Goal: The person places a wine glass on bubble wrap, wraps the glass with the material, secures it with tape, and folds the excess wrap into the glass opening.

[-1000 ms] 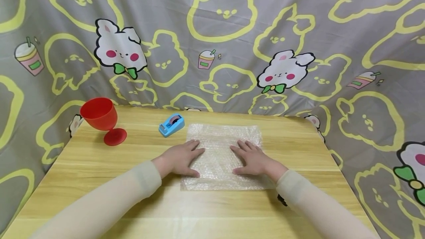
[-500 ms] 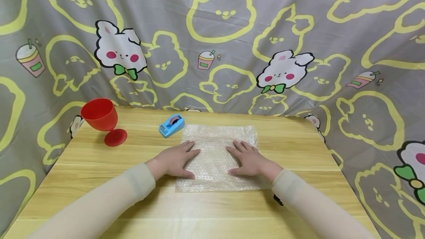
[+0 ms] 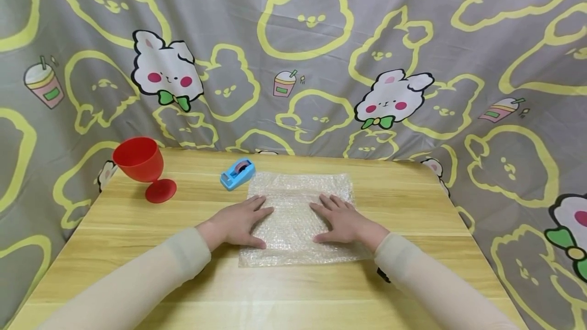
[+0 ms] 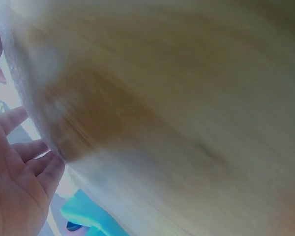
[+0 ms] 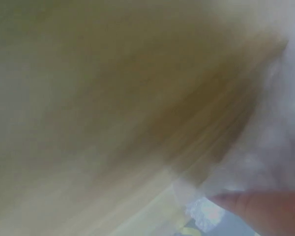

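Note:
A sheet of clear bubble wrap [image 3: 293,218] lies flat on the wooden table. My left hand [image 3: 238,222] rests on its left side, fingers straight and spread, thumb toward the near edge. On the right side of the sheet, my right hand [image 3: 344,220] lies the same way, fingers fanned out. Neither hand grips anything. In the left wrist view the fingers [image 4: 37,147] touch the surface beside a blurred strip of the wrap. The right wrist view is blurred, with the thumb [image 5: 255,206] against the wrap.
A blue tape dispenser [image 3: 237,173] sits just beyond the sheet's far left corner. Farther left, a red plastic goblet [image 3: 139,159] stands upright on the wooden table [image 3: 412,208]. A patterned grey curtain [image 3: 316,65] encloses the back and sides.
Both hands have slid slightly left, and the bubble wrap has shifted left with them. Its left edge now lies nearer the tape dispenser.

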Action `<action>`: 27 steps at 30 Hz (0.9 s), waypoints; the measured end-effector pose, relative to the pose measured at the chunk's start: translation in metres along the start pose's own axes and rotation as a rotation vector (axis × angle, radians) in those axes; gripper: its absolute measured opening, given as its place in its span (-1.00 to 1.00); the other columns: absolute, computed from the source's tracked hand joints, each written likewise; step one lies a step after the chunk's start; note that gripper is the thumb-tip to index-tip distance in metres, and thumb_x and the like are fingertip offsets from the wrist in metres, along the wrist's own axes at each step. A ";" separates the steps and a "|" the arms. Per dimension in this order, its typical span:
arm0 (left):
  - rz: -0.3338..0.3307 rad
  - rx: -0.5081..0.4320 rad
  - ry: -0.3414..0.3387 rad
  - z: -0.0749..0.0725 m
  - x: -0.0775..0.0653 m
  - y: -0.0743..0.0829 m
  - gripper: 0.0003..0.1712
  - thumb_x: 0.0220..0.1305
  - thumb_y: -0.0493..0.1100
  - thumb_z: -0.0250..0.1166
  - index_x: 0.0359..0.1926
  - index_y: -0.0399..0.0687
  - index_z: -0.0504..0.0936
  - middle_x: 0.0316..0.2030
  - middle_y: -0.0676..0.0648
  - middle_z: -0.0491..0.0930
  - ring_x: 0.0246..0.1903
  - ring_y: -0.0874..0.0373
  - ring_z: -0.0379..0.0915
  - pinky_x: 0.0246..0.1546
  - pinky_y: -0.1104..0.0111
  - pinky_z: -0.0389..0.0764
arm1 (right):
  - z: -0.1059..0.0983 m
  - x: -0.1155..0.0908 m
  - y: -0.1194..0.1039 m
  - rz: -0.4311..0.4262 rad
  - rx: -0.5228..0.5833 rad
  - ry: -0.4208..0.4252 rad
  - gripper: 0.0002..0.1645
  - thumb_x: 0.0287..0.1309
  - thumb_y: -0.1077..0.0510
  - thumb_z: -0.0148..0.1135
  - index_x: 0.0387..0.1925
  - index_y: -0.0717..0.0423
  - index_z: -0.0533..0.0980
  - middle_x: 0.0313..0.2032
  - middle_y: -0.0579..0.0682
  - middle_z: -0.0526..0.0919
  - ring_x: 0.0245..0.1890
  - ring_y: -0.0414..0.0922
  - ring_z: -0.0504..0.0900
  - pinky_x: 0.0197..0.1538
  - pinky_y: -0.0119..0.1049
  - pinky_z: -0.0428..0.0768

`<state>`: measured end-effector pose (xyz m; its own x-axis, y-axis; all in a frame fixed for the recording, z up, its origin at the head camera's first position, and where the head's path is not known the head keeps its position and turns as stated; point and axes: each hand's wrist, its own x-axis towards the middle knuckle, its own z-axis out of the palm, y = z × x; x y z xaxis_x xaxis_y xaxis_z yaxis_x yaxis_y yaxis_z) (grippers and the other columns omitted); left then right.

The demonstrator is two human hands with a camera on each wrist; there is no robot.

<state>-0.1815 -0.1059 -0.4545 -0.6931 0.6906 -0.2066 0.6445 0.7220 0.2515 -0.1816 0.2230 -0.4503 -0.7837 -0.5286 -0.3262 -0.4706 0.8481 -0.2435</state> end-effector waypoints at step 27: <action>0.002 0.021 -0.013 -0.001 -0.003 -0.001 0.14 0.10 0.49 0.29 0.53 0.00 0.19 0.52 -0.33 -0.01 0.50 -0.23 -0.08 0.40 -0.02 0.23 | -0.005 -0.032 0.036 -0.097 0.184 -0.001 0.33 -0.24 -0.22 0.63 0.52 0.05 0.16 0.53 0.34 -0.09 0.49 0.36 -0.09 0.40 0.32 0.11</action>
<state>-0.1800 -0.1083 -0.4534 -0.6877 0.6922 -0.2187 0.6526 0.7215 0.2315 -0.1754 0.2712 -0.4443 -0.7380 -0.6075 -0.2936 -0.4621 0.7722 -0.4361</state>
